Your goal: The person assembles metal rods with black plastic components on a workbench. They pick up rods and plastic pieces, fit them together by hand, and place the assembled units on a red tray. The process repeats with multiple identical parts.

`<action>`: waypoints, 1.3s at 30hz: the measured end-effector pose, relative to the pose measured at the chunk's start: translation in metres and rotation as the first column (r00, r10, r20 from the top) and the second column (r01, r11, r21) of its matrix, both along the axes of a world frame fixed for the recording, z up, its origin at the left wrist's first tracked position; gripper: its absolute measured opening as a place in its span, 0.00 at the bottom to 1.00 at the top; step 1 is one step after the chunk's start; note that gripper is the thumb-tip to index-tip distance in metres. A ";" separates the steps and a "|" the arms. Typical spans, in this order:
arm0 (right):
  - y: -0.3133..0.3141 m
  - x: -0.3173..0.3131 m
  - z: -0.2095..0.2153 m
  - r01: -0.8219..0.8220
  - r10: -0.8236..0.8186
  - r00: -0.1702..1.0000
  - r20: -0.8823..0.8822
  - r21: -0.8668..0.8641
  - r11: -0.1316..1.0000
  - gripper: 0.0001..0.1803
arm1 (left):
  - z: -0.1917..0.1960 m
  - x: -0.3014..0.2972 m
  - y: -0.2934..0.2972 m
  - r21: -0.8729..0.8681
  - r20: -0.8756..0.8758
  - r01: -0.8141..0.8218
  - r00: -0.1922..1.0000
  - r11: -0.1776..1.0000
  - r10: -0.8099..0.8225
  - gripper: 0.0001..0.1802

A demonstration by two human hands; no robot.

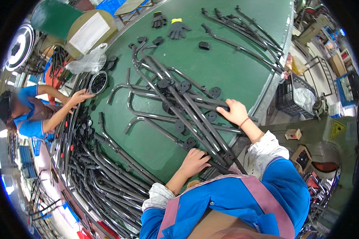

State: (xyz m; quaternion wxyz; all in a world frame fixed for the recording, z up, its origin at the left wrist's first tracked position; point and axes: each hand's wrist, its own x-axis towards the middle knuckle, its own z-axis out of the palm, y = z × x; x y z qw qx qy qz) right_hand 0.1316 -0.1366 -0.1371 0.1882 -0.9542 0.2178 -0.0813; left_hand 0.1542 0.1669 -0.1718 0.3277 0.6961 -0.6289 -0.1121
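Observation:
A crossed stack of bent black metal tubes, fitted with round black plastic discs, lies on the green tabletop in front of me. My right hand is closed round the near end of one tube at the stack's right side, thumb on top. Lower and to the left, my left hand has its fingers curled over a black tube by the table's near edge. What lies under its palm is hidden. Close to its fingertips is a black disc.
Many black tubes are piled at the left. Across the table a co-worker's hand touches a round container of small black parts. Dark gloves and more tubes lie at the far side. A black crate stands right.

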 end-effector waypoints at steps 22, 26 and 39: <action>0.055 -0.235 0.056 0.218 -0.254 0.924 0.288 0.149 0.964 0.27 | 0.069 -0.017 -0.002 0.256 0.093 0.295 0.941 0.921 -0.327 0.16; 0.101 -0.311 0.091 0.234 -0.276 0.916 0.290 0.171 0.957 0.21 | 0.059 -0.031 0.010 0.311 0.196 0.345 0.889 0.886 -0.415 0.15; 0.149 -0.509 0.056 0.735 -0.760 0.626 0.176 0.194 0.650 0.12 | 0.096 -0.073 -0.015 0.276 0.239 0.399 0.853 0.875 -0.464 0.17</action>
